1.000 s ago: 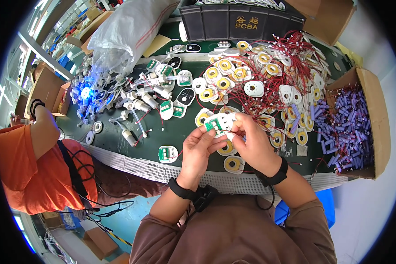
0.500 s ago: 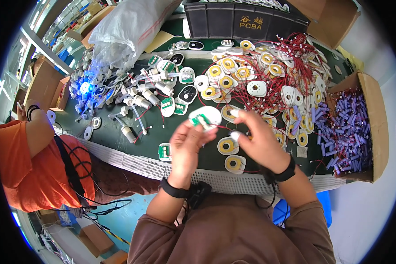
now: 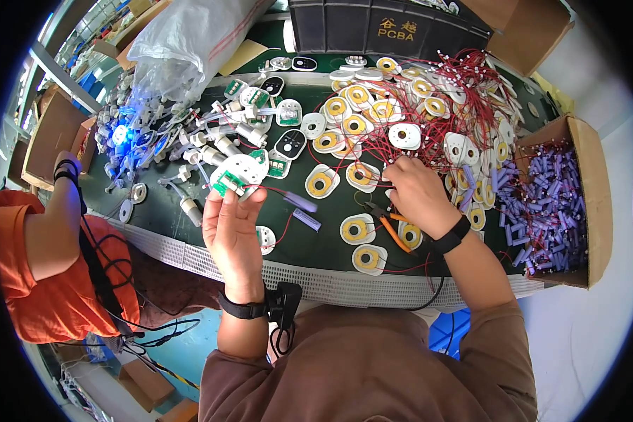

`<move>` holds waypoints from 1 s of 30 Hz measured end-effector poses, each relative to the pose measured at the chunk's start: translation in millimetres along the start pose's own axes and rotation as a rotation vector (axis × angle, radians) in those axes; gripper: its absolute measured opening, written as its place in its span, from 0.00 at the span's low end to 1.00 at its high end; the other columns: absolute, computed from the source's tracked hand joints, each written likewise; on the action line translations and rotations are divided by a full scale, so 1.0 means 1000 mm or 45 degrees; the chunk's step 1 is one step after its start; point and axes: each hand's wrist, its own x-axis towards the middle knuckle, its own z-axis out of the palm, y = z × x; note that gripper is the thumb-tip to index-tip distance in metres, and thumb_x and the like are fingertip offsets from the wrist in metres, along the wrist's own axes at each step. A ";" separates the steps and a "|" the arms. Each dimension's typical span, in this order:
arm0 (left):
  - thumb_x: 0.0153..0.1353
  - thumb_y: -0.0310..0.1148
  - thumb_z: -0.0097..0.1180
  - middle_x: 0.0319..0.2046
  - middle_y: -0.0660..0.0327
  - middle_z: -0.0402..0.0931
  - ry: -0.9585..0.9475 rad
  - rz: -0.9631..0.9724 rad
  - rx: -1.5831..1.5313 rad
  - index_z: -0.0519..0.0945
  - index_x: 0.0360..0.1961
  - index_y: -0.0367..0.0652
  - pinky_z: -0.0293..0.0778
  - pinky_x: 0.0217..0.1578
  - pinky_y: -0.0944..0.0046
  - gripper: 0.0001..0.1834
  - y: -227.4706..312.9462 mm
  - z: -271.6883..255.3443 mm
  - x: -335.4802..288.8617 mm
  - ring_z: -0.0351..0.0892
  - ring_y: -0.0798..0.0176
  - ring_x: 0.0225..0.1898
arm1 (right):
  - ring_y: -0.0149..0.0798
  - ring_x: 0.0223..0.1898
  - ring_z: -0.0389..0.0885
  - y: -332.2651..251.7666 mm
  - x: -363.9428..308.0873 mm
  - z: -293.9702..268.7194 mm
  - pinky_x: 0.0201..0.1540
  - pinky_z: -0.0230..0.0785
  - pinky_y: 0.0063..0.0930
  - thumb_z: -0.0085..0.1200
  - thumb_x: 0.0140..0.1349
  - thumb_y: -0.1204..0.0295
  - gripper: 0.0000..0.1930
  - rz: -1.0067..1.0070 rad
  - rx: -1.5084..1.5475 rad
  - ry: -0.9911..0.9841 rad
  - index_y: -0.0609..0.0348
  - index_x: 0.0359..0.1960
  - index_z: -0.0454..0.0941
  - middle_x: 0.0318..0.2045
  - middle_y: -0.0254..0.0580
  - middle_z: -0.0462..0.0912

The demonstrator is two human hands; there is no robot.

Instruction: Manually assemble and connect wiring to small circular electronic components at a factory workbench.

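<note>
My left hand (image 3: 233,228) is closed on a white plastic housing with a green circuit board (image 3: 229,184), pinched between thumb and fingers above the green work surface. A red wire runs from the housing toward two purple cylindrical batteries (image 3: 301,202) lying beside it. My right hand (image 3: 422,193) is bent downward at the near edge of a heap of white plates with yellow rings (image 3: 362,130). Its fingertips are curled together there, and whatever they hold is hidden. Just below that hand lie pliers with orange handles (image 3: 395,234), next to loose yellow-ringed plates (image 3: 358,229).
A cardboard box of purple batteries (image 3: 598,204) stands at the right. A black bin (image 3: 394,32) is at the back. Small motors with tubes (image 3: 221,144) and a clear plastic bag (image 3: 183,63) lie left. A co-worker in orange (image 3: 70,260) sits at the left.
My left hand has moved left with the housing. My right hand has gone from beside it to the heap's near edge. The pliers and two batteries now show on the surface.
</note>
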 end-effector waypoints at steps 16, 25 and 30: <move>0.64 0.31 0.46 0.33 0.51 0.79 -0.055 -0.091 -0.134 0.72 0.46 0.38 0.79 0.29 0.59 0.12 0.010 0.006 -0.006 0.81 0.58 0.28 | 0.47 0.39 0.76 0.017 0.073 0.007 0.40 0.72 0.38 0.52 0.49 0.78 0.09 -0.050 -0.096 0.215 0.57 0.34 0.75 0.34 0.44 0.76; 0.66 0.32 0.44 0.29 0.53 0.78 -0.151 -0.294 -0.108 0.70 0.47 0.35 0.78 0.21 0.67 0.13 -0.003 0.011 -0.013 0.80 0.63 0.25 | 0.48 0.37 0.77 -0.014 0.077 0.020 0.37 0.72 0.39 0.54 0.49 0.70 0.07 0.057 -0.087 -0.005 0.60 0.27 0.77 0.31 0.46 0.77; 0.65 0.30 0.46 0.31 0.52 0.78 -0.247 -0.438 -0.133 0.70 0.49 0.34 0.80 0.24 0.65 0.14 -0.006 0.019 -0.021 0.80 0.61 0.29 | 0.43 0.30 0.78 0.001 0.083 0.011 0.32 0.70 0.35 0.52 0.53 0.72 0.06 0.311 0.488 0.064 0.58 0.32 0.77 0.28 0.47 0.79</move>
